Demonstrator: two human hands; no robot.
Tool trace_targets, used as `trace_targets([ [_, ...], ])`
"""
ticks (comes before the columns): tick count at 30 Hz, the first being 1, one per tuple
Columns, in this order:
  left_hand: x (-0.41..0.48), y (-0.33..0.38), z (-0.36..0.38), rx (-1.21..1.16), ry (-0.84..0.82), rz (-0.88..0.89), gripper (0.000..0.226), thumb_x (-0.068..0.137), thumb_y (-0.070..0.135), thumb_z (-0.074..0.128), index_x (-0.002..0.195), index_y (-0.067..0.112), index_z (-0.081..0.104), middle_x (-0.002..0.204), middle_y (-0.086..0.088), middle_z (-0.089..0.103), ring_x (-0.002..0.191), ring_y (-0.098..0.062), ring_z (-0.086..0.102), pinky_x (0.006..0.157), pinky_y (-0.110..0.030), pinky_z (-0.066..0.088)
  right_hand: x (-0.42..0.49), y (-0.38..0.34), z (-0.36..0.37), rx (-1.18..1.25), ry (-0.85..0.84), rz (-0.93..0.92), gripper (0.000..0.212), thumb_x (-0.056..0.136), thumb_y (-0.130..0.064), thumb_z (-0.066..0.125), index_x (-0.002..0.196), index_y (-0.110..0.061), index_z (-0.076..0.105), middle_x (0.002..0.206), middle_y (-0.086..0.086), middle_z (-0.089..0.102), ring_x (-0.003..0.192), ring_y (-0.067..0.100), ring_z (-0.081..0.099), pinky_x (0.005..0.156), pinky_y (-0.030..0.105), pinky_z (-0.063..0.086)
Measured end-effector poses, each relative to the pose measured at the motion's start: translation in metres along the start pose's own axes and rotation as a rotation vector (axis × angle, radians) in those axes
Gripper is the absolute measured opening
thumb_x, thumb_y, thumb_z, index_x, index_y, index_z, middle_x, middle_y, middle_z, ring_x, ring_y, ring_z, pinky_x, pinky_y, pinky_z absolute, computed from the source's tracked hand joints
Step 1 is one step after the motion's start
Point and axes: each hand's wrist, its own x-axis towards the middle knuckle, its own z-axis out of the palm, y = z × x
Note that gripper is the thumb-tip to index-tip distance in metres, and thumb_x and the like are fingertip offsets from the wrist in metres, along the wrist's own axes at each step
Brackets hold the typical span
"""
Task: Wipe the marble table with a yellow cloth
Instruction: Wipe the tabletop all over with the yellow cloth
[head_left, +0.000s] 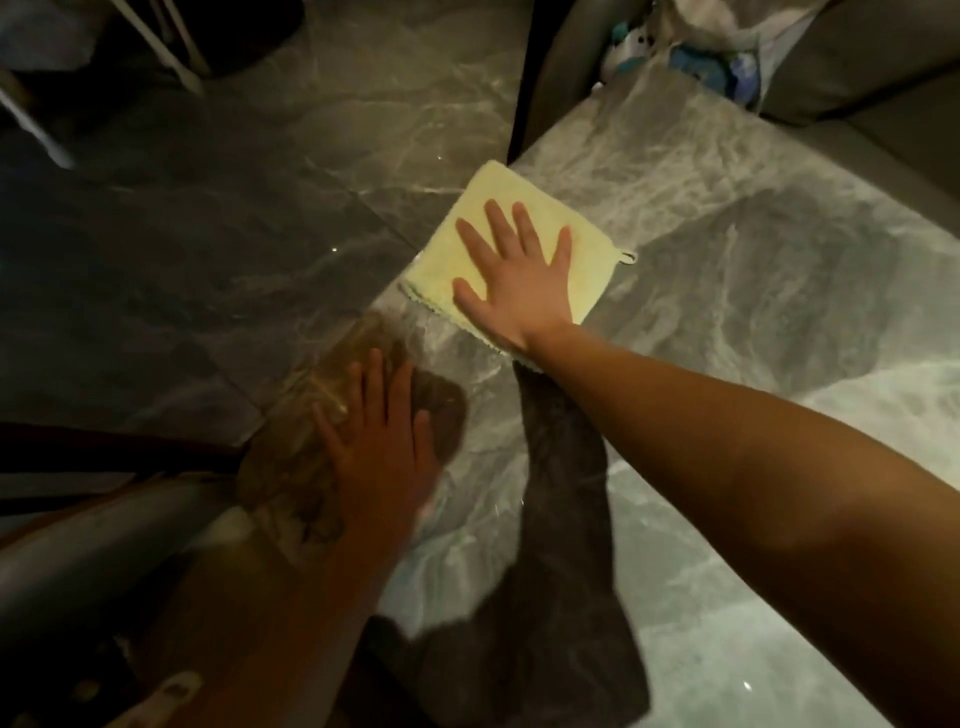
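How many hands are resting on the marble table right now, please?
2. The right hand presses flat on the yellow cloth at the edge of the marble table; the left hand lies flat on bare marble, nearer the person.

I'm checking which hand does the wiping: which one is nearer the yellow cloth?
Right. The right hand lies flat on the yellow cloth, fingers spread; the left hand rests flat on the marble table, apart from it, nearer the person.

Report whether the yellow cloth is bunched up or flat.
Flat: the yellow cloth lies as a neat square on the marble table, pressed under the right hand. Layered edges suggest a fold.
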Motion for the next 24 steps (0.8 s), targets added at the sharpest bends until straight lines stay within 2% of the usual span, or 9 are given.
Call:
trace_targets([
  [3,-0.001,-0.002,-0.003,-0.178,0.060,-0.060,0.059,0.091,0.039,0.018,0.142,0.019,0.038,0.153,-0.010,0.032,0.144,-0.028,0.023,0.114,-0.055,0.001,-0.056,-0.007,0.007,-0.007,-0.025,-0.069,0.068,0.092,-0.061,0.028,0.153,-0.037,0.011,0.163,0.000,0.000,0.150,0.028,-0.007,0.111,0.068,-0.002],
  [6,-0.003,-0.002,-0.015,-0.315,0.109,-0.103,0.056,0.094,0.041,0.018,0.137,0.014,0.043,0.144,-0.017,0.042,0.137,-0.033,0.031,0.117,-0.050,0.007,-0.131,-0.010,0.017,-0.018,-0.037,-0.151,0.069,0.090,-0.062,0.028,0.153,-0.036,0.013,0.163,0.002,0.004,0.149,0.031,-0.002,0.110,0.068,-0.001],
  [8,-0.005,0.001,-0.023,-0.336,0.117,-0.115,0.047,0.099,0.031,0.027,0.140,0.012,0.040,0.143,-0.019,0.042,0.135,-0.035,0.033,0.116,-0.051,0.014,-0.184,-0.012,0.025,-0.022,-0.051,-0.204,0.070,0.091,-0.061,0.032,0.153,-0.035,0.014,0.163,0.003,0.005,0.149,0.031,-0.001,0.110,0.068,-0.002],
  [11,-0.019,0.025,-0.019,-0.222,0.088,0.106,0.050,0.095,0.028,0.031,0.142,0.012,0.040,0.151,-0.014,0.035,0.142,-0.029,0.027,0.115,-0.058,0.011,-0.264,-0.020,0.035,0.067,-0.021,-0.223,0.071,0.088,-0.057,0.044,0.152,-0.033,0.023,0.162,0.002,0.013,0.149,0.031,0.005,0.111,0.068,0.000],
  [14,-0.057,0.078,0.000,-0.146,-0.052,0.514,0.059,0.088,0.038,0.028,0.142,0.016,0.041,0.155,-0.008,0.028,0.145,-0.023,0.020,0.113,-0.057,0.003,-0.342,-0.021,0.045,0.071,-0.030,-0.197,0.073,0.083,-0.057,0.047,0.149,-0.031,0.031,0.161,0.002,0.020,0.150,0.028,0.008,0.112,0.067,0.001],
  [17,-0.105,0.134,0.010,-0.070,-0.192,0.848,0.065,0.088,0.046,0.017,0.147,0.023,0.029,0.159,-0.001,0.016,0.148,-0.018,0.008,0.114,-0.055,-0.004,-0.410,-0.013,0.049,0.005,-0.085,-0.158,0.077,0.079,-0.059,0.051,0.148,-0.030,0.035,0.160,0.002,0.023,0.150,0.030,0.007,0.112,0.067,0.002],
  [21,-0.156,0.176,0.034,0.058,-0.279,1.008,0.058,0.095,0.048,0.011,0.150,0.031,0.012,0.161,0.005,-0.001,0.147,-0.015,-0.009,0.115,-0.054,-0.008,-0.489,0.005,0.048,0.023,-0.115,-0.036,0.067,0.076,-0.056,0.051,0.137,-0.028,0.050,0.162,0.000,0.013,0.150,0.028,0.006,0.111,0.067,0.008],
  [24,-0.183,0.200,0.043,0.122,-0.324,1.095,0.055,0.099,0.046,0.020,0.151,0.032,0.010,0.161,0.006,-0.004,0.147,-0.016,-0.012,0.115,-0.054,-0.009,-0.553,0.029,0.050,0.022,-0.105,0.041,0.068,0.084,-0.055,0.048,0.146,-0.032,0.034,0.162,0.001,0.013,0.150,0.029,0.006,0.110,0.068,0.012],
])
